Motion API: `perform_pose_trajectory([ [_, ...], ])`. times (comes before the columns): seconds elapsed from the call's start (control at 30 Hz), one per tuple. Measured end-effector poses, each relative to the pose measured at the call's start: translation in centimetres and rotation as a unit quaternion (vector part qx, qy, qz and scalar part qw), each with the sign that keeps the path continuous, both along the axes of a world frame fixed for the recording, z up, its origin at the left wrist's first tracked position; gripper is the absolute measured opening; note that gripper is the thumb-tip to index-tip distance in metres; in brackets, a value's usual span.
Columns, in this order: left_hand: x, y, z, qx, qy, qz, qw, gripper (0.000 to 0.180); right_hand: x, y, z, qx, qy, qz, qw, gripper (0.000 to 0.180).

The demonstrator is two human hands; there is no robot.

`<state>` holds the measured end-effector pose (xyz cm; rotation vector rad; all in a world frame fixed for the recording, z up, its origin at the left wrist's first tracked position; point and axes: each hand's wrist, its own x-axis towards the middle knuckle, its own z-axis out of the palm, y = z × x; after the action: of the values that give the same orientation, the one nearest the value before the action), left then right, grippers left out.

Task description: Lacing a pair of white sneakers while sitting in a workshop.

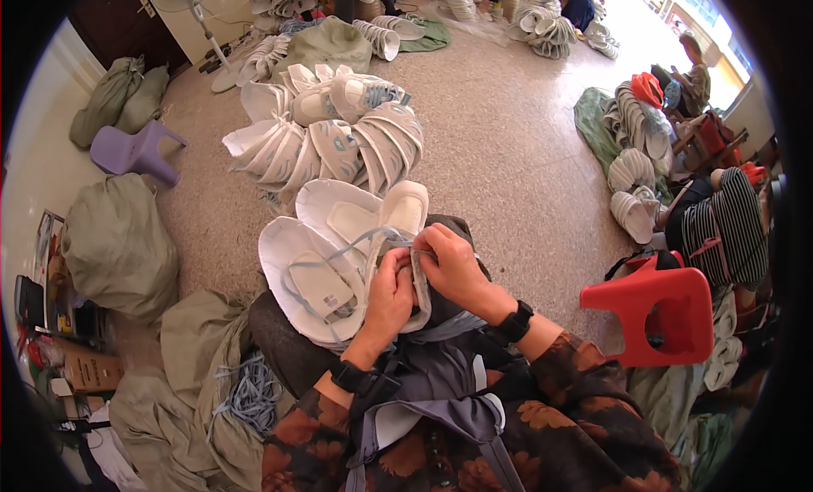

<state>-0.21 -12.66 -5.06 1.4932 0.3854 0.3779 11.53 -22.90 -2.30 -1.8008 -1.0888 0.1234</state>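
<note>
A white and grey shoe upper (pixel 404 208) lies across my lap, its toe pointing away from me. My left hand (pixel 389 299) is closed around its opening, with the fingertips on the eyelet edge. From the right, my right hand (pixel 455 268) pinches a light blue shoelace at that same edge; the fingertips of both hands nearly meet, and they partly hide the lace end. The lace (pixel 343 248) loops leftward over two more white uppers, one nearer (pixel 275 246) and one behind it (pixel 318 196), which lie open on my lap.
Stacked shoe uppers (pixel 339 145) form a curved pile on the floor ahead. Left are a purple stool (pixel 131 153), a full sack (pixel 123 246) and a bundle of blue laces (pixel 252 392) on cloth. A red stool (pixel 660 310) stands right, near a person in stripes (pixel 724 234).
</note>
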Motion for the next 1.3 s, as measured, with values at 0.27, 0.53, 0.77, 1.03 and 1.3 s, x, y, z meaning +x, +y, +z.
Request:
perform_pose_trajectory([
  [0.27, 0.3, -0.2, -0.1, 0.048, -0.008, 0.007, 0.999, 0.025, -1.6, -1.7, 0.5, -0.124, 0.028, -0.006, 0.992, 0.028],
  [0.53, 1.2, 0.8, -0.7, 0.286, 0.005, 0.078, 0.955, 0.015, -1.8, -1.6, 0.0, -0.137, 0.007, -0.005, 0.991, 0.027],
  [0.77, -6.1, 4.1, 6.7, -0.179, 0.161, -0.082, 0.967, 0.008, -0.3, -1.5, -1.1, -0.060, -0.008, 0.000, 0.998, 0.034],
  [1.03, -14.8, 10.1, 7.8, 0.039, 0.216, 0.028, 0.975, 0.010, -0.1, -0.4, 0.2, 0.027, -0.134, -0.050, 0.989, 0.031],
  [1.3, -4.4, 5.2, 7.2, 0.505, 0.001, 0.054, 0.862, 0.026, -0.6, -0.8, 0.2, 0.036, -0.154, 0.003, 0.987, 0.013],
])
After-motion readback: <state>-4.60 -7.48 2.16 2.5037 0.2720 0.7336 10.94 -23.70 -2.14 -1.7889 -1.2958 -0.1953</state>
